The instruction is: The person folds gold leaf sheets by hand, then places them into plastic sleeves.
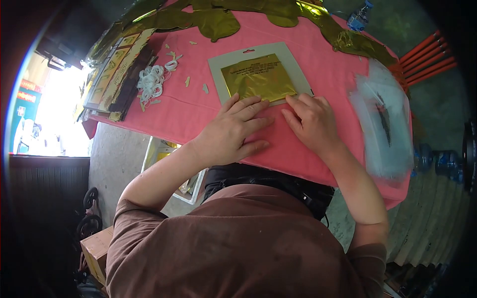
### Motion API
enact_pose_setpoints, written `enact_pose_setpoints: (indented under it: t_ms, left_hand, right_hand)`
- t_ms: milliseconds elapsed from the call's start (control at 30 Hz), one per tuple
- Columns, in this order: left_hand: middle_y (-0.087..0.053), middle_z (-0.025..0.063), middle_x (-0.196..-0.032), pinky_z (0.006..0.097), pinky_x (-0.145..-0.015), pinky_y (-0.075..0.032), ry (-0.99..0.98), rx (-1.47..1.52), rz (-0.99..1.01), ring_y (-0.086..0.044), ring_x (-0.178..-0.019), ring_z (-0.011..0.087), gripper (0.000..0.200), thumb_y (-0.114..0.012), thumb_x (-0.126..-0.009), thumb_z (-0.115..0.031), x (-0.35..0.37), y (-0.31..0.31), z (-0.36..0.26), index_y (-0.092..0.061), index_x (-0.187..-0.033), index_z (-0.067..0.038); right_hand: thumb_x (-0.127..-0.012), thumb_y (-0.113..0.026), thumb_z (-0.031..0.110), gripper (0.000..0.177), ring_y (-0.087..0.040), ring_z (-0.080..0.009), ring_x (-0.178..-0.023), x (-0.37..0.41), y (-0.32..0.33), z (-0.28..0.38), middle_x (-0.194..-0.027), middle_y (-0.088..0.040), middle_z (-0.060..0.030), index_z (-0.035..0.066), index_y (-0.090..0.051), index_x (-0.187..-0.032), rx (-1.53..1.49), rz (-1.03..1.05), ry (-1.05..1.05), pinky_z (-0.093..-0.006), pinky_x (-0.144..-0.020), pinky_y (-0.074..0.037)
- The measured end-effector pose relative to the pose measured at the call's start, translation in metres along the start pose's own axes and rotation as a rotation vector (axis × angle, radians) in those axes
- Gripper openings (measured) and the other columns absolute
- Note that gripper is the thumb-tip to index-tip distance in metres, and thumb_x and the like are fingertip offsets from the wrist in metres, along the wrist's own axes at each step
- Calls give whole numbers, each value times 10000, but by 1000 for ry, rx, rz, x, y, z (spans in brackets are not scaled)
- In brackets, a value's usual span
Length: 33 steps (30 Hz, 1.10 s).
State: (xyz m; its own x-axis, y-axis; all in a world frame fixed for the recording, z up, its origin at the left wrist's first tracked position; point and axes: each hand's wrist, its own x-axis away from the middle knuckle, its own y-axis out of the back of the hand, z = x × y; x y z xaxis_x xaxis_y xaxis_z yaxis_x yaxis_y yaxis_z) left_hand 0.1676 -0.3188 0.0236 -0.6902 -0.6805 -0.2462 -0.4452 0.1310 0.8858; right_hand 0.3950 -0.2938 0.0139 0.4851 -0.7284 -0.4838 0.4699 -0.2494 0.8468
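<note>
A folded gold foil balloon [258,74] with dark printed lettering lies flat on a pale card [293,55] that has a hanging slot at its top. My left hand [236,126] rests with fingers spread, its fingertips on the foil's near left edge and its thumb apart over the cloth. At the near right corner of the foil is my right hand [315,119], its fingers bent and the index fingertip touching the edge. A gap shows between its thumb and index finger. Beneath both hands is the pink tablecloth [194,111].
White ribbon coils [151,82] and small pale strips lie left, beside stacked printed cards [119,74]. Clear plastic bags [385,124] lie at the right. Flat gold foil pieces [218,22] line the far edge. Below the table stands a white bin [191,193].
</note>
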Motion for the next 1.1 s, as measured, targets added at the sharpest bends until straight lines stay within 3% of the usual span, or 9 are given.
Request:
enact_pose_setpoints:
  t_ms: [400,800,900,967,1100]
  left_hand:
    - [-454,148,-1341,533,-1090,-245,4,-12,-3,-379,-1293,319,494,-688,-772,-269,-1,-1,0,-548,-1211,-92]
    - [-454,141,-1340,532,-1089,-251,6,-29,10,-396,-1281,316,483,-687,-774,-275,-1,0,-2,-547,-1199,-94]
    - [-455,142,-1338,531,-1089,-251,5,-41,3,-399,-1278,315,480,-686,-775,-272,-2,0,-1,-546,-1199,-96]
    - [-456,142,-1338,530,-1089,-251,6,-37,5,-399,-1278,314,480,-685,-775,-272,-1,0,-1,-545,-1201,-98]
    - [-462,141,-1333,527,-1087,-255,3,-35,0,-396,-1281,310,482,-683,-778,-272,-1,0,-2,-543,-1204,-95]
  right_hand:
    - [-795,-659,147,212,-583,-269,-719,2,3,-4,-793,-595,-83,26,-655,-969,-5,-13,-26,-376,-675,-436]
    - [-824,-640,219,306,-576,-260,-722,0,3,-4,-826,-574,-84,40,-638,-1071,154,92,-25,-378,-676,-426]
    - [-824,-641,217,295,-577,-256,-729,-3,7,-10,-820,-563,-86,39,-643,-1059,69,102,-71,-378,-680,-423]
    - [-826,-640,227,289,-580,-258,-719,-2,4,-17,-810,-555,-89,33,-648,-1039,-115,31,-222,-382,-664,-431]
    - [-823,-643,220,276,-591,-267,-701,1,5,-11,-802,-557,-93,26,-650,-1019,118,44,-48,-395,-639,-450]
